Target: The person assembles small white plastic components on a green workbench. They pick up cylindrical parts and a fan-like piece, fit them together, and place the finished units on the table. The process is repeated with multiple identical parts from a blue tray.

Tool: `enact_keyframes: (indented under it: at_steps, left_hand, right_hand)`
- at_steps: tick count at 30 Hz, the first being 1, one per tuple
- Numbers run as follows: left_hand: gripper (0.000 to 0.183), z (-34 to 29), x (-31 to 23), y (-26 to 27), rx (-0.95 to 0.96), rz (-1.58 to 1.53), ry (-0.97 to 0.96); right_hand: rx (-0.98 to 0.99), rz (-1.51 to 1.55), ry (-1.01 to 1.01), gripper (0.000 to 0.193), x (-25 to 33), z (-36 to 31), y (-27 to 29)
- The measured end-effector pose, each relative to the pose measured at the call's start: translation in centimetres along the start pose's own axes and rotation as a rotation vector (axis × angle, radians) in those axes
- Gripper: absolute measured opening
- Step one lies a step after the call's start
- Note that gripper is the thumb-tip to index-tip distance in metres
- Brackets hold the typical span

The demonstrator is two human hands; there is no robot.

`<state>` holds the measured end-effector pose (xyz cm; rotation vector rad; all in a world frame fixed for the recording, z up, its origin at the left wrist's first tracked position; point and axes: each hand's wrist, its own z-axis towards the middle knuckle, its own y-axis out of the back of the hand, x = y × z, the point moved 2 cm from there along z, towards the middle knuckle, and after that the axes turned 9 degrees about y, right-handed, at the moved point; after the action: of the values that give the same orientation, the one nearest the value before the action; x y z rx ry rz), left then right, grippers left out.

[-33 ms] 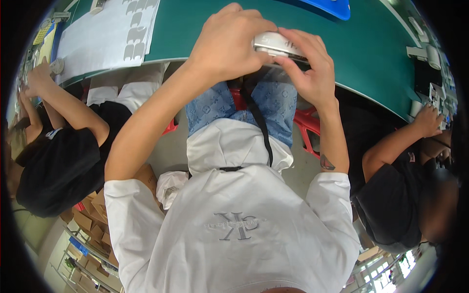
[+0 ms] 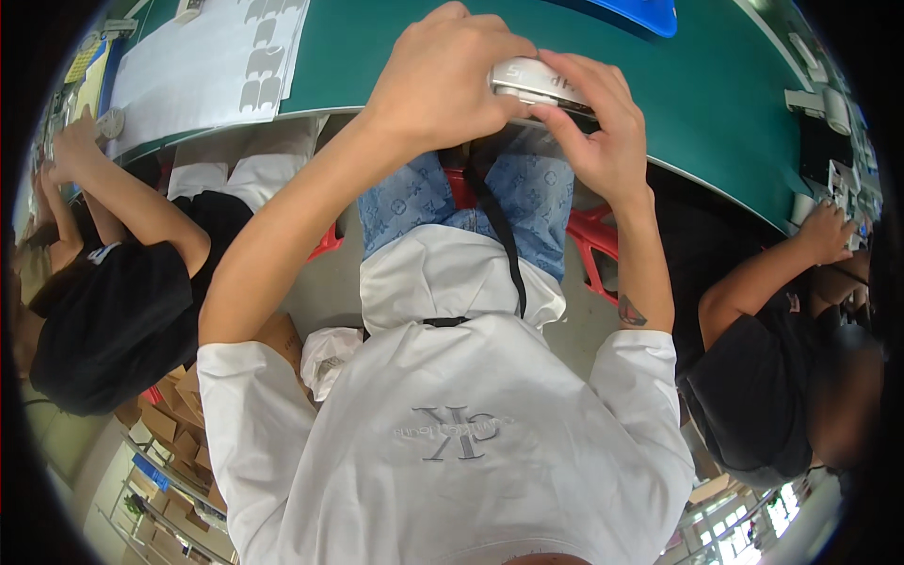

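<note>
Above the near edge of the green tabletop point(image 2: 367, 56), both my hands grip a small white device point(image 2: 532, 73) with rounded ends. Its exact kind does not show. My left hand point(image 2: 452, 80) holds the left end, with the thumb along the near side. At the other end, the fingers of my right hand point(image 2: 603, 122) curl over the top and its thumb presses the near side. Much of the device is hidden by my fingers. Grey marks show on its upper face, and a paler strip runs along its near side.
White sheets point(image 2: 202, 66) with grey cut-out shapes lie at the left of the table. A blue tray point(image 2: 631, 14) is at the far side. Co-workers sit on both sides, one arm point(image 2: 132, 198) at left, another point(image 2: 763, 282) at right. A red stool point(image 2: 593, 240) stands below.
The white device has turned slightly in my hands, so a little more of its marked upper face shows. Both hands keep their grip.
</note>
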<state>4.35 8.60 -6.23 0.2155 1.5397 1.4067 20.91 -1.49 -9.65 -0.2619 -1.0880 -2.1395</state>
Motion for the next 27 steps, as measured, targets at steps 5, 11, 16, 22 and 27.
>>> enact_keyframes:
  at_steps: [5,11,16,22,27]
  left_hand:
    - [0.033,0.8,-0.8,1.3,0.127,-0.072,0.022]
    - [0.036,-0.4,-0.4,1.0,-0.105,-0.178,-0.077]
    - [0.041,-1.0,0.5,0.0,-0.203,-0.153,-0.147]
    - [0.038,-1.2,0.9,-0.6,-0.244,-0.198,-0.171]
    - [0.036,-1.3,0.6,-0.1,-0.25,-0.21,-0.14]
  right_hand:
    - [0.092,0.033,-0.052,0.046,0.0,0.2,0.4]
    - [0.066,0.057,-0.073,0.048,0.3,-0.1,0.5]
    - [-0.017,-0.071,-0.028,0.047,1.1,-0.7,-0.1]
    - [-0.135,-0.111,0.029,0.041,0.9,-1.6,-1.3]
    - [-0.124,-0.111,-0.014,0.039,1.0,-1.5,-1.4]
